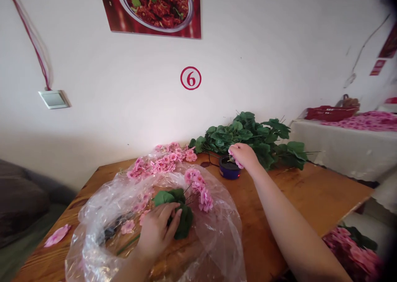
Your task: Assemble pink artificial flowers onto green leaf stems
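Observation:
My left hand point(159, 228) is closed around an artificial stem with green leaves point(176, 209) and pink blossoms point(198, 189), held over a clear plastic bag point(217, 232) on the wooden table point(297, 195). My right hand point(245, 156) reaches out to a small dark blue pot point(229, 169) near the wall, its fingers pinched on a pink flower piece just above the pot's rim.
Loose pink flowers point(164, 160) lie heaped behind the bag. A pile of green leaf stems point(254, 135) rests against the wall. One pink petal point(57, 235) lies on the seat at left. More flowers point(353, 249) sit low at right, and a covered table point(338, 145) stands beyond.

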Action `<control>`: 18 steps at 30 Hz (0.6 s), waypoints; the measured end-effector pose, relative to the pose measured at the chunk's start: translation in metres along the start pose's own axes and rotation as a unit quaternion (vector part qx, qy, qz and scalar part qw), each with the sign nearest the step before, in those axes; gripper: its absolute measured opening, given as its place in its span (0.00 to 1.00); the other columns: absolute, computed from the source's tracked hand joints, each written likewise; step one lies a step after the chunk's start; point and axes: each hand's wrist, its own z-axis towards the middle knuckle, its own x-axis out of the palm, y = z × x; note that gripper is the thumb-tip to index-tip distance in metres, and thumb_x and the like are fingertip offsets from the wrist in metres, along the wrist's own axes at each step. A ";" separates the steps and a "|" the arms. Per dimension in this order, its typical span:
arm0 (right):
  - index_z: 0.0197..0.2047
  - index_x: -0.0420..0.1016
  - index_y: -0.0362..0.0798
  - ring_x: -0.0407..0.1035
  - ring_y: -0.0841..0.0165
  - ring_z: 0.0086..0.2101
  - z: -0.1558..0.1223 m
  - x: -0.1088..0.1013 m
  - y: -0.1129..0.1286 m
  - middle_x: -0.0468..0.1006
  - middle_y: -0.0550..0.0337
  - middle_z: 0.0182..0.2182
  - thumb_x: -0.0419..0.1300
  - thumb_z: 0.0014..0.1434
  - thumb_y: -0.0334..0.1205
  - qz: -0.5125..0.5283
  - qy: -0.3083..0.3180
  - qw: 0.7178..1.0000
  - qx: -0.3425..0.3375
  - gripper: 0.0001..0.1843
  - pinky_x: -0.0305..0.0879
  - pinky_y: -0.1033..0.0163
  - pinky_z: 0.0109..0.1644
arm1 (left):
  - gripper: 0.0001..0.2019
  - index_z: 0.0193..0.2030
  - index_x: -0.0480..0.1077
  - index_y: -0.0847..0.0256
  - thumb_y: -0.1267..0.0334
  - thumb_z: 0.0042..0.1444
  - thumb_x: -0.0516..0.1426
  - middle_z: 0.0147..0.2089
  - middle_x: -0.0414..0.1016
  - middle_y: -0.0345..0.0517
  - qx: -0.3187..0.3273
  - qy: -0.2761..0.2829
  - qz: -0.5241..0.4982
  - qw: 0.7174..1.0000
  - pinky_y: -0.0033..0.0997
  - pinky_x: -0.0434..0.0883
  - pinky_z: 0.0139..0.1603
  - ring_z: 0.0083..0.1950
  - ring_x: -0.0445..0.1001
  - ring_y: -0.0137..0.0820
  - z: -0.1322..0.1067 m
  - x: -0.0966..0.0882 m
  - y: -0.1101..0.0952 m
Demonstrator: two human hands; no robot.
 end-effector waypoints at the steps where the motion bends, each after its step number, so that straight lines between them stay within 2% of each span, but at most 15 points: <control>1: 0.25 0.70 0.48 0.65 0.69 0.15 0.007 -0.002 0.000 0.69 0.61 0.14 0.52 0.53 0.41 -0.035 0.007 0.999 -0.005 0.10 0.58 0.66 0.21 | 0.07 0.48 0.68 0.57 0.64 0.64 0.54 0.39 0.81 0.43 -0.001 -0.001 0.003 1.000 0.31 0.75 0.37 0.38 0.80 0.33 0.000 0.001 0.001; 4: 0.24 0.73 0.47 0.72 0.63 0.25 0.028 -0.004 0.002 0.75 0.53 0.20 0.54 0.52 0.40 -0.139 0.009 0.990 -0.035 0.11 0.59 0.64 0.27 | 0.06 0.47 0.69 0.56 0.64 0.64 0.54 0.39 0.81 0.43 -0.006 0.008 0.005 1.000 0.32 0.75 0.38 0.39 0.80 0.34 -0.001 0.002 0.004; 7: 0.27 0.76 0.46 0.73 0.58 0.34 0.042 0.001 -0.002 0.79 0.48 0.29 0.55 0.53 0.41 -0.215 0.020 0.973 -0.075 0.10 0.59 0.63 0.32 | 0.06 0.46 0.69 0.57 0.64 0.65 0.54 0.39 0.81 0.44 -0.010 0.021 -0.002 1.000 0.31 0.76 0.38 0.39 0.80 0.33 -0.001 0.003 0.004; 12: 0.33 0.79 0.48 0.72 0.57 0.41 0.051 0.015 -0.013 0.80 0.48 0.36 0.55 0.56 0.42 -0.294 0.073 0.942 -0.145 0.12 0.59 0.63 0.36 | 0.06 0.45 0.69 0.57 0.64 0.65 0.53 0.39 0.81 0.44 -0.013 0.029 -0.011 0.999 0.30 0.75 0.38 0.38 0.80 0.33 0.003 0.005 0.000; 15: 0.37 0.80 0.47 0.71 0.55 0.44 0.054 0.020 -0.017 0.80 0.45 0.39 0.54 0.58 0.43 -0.326 0.091 0.928 -0.158 0.14 0.60 0.62 0.38 | 0.05 0.45 0.69 0.57 0.64 0.65 0.53 0.38 0.80 0.45 -0.014 0.041 -0.010 0.999 0.31 0.75 0.38 0.37 0.80 0.33 0.004 0.005 0.000; 18: 0.39 0.81 0.45 0.72 0.56 0.42 0.055 0.024 -0.019 0.80 0.44 0.40 0.54 0.59 0.42 -0.342 0.110 0.920 -0.156 0.16 0.60 0.62 0.38 | 0.06 0.47 0.68 0.56 0.64 0.65 0.53 0.39 0.80 0.45 -0.018 0.050 -0.013 0.999 0.31 0.75 0.39 0.39 0.79 0.34 0.003 0.006 0.000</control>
